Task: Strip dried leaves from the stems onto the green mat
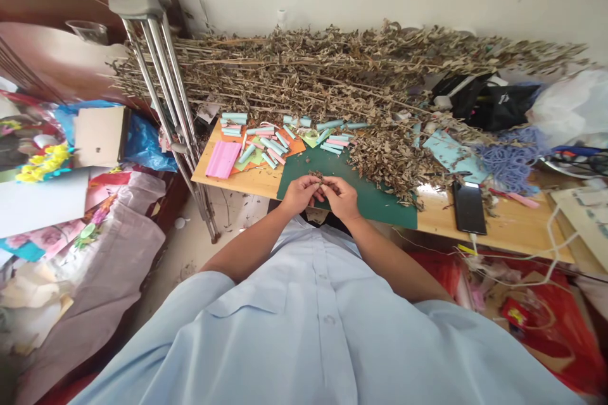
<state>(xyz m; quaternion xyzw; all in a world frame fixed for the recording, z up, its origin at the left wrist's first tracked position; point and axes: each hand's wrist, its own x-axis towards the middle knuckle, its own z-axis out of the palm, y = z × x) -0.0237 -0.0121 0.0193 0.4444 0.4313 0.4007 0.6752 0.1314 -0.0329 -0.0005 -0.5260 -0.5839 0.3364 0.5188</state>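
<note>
My left hand and my right hand meet over the near edge of a dark green mat. The fingers of both pinch a small clump of dried leaves between them. A heap of crumbled dried leaves lies on the mat to the right of my hands. Beyond and to the left are several small blue and pink paper rolls, some on orange and green paper. A pink stack of paper sits at the table's left end.
Long dried leafy stalks are piled along the wall. A pair of metal crutches leans at the table's left. A black phone with a white cable lies on the right, near blue-purple yarn and a light blue sheet.
</note>
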